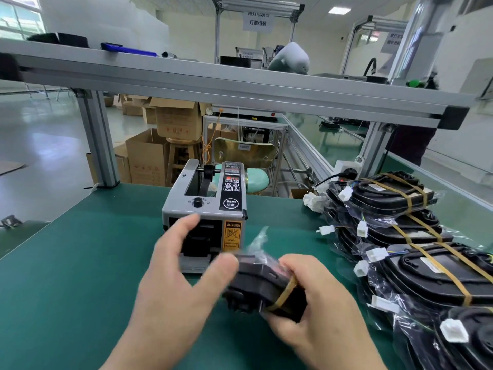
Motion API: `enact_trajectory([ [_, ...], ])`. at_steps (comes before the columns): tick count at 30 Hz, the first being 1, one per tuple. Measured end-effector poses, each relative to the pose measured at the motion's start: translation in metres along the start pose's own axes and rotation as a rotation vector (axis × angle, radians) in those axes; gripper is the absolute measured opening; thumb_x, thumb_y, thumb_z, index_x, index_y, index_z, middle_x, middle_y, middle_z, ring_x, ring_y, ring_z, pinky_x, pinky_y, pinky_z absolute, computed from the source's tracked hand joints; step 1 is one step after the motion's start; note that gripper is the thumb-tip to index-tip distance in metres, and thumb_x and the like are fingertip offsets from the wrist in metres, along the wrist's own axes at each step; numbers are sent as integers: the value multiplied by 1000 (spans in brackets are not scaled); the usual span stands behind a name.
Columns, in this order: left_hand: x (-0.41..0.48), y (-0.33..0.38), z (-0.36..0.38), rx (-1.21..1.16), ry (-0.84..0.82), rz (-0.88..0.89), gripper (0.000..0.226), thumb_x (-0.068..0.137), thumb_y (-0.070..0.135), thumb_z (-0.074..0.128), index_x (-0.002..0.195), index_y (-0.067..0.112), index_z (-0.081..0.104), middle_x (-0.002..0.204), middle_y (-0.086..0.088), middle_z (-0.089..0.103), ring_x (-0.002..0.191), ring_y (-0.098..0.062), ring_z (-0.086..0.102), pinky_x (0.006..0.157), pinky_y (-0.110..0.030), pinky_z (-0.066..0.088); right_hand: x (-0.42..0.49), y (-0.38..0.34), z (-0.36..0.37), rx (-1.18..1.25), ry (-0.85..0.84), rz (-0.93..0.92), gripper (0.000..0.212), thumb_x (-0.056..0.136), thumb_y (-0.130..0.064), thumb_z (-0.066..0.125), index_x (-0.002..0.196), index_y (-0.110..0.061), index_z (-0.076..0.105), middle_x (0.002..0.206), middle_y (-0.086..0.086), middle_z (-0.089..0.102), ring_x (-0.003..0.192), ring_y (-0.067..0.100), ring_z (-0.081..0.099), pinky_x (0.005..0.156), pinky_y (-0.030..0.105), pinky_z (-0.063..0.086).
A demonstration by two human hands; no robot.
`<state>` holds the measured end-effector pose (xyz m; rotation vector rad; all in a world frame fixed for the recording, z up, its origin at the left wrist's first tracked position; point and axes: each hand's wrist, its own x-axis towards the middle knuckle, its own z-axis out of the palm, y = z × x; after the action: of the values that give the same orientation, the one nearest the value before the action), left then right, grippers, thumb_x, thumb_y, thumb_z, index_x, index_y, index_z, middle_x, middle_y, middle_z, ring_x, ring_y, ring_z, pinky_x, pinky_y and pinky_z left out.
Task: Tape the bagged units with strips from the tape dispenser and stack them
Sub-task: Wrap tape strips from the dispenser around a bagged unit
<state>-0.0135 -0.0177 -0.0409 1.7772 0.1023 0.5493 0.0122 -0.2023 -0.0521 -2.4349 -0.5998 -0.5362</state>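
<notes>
A black bagged unit (260,284) with one tan tape strip round it sits just above the green table, gripped from the right and below by my right hand (314,313). My left hand (181,273) hovers with spread fingers between the unit and the grey tape dispenser (205,206), its thumb near the unit's left edge and its fingers in front of the dispenser's outlet. Whether a strip shows at the outlet is hidden by the hand. A stack of taped bagged units (416,252) with white connectors lies along the right side.
The green table mat (80,276) stretches left of my hands. An aluminium frame shelf (240,84) crosses overhead, with posts at the table's far corners. A white power strip (346,169) sits behind the stack. Cardboard boxes and a stool stand beyond the table.
</notes>
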Motion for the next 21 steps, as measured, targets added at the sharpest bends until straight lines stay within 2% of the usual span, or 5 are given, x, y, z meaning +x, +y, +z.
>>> enact_trajectory([
  [4,0,5,-3,294,-439,368,83,60,51,72,131,64,30,125,39,49,118,16,46,92,1,33,0,-8,-3,-223,-20,-88,71,29,-34,82,98,-38,67,80,-13,59,53,15,58,47,18,46],
  [8,11,-11,-2,93,-365,167,63,77,8,76,107,59,55,101,21,69,94,-12,67,84,-25,54,2,-5,-6,-342,-99,-126,85,22,-56,78,103,-29,70,77,-21,67,67,8,66,69,25,53],
  [10,14,-17,-6,50,-389,110,56,77,1,74,100,52,64,101,14,72,92,-17,69,82,-23,55,3,-3,-11,-378,-156,-110,84,22,-66,75,99,-33,69,77,-24,66,65,5,65,66,27,56],
  [18,31,-14,-15,177,-390,45,18,83,18,70,75,34,74,81,1,73,73,-12,65,71,-17,50,7,-8,-18,-349,-240,-119,66,33,-75,60,89,-41,66,69,-22,61,60,5,59,56,19,48],
  [21,34,-10,-5,187,-417,-50,16,83,33,66,73,20,70,76,-5,69,67,-9,58,68,-17,45,7,-10,-15,-315,-318,-98,73,42,-69,64,108,-40,54,79,-18,58,74,9,54,64,22,47],
])
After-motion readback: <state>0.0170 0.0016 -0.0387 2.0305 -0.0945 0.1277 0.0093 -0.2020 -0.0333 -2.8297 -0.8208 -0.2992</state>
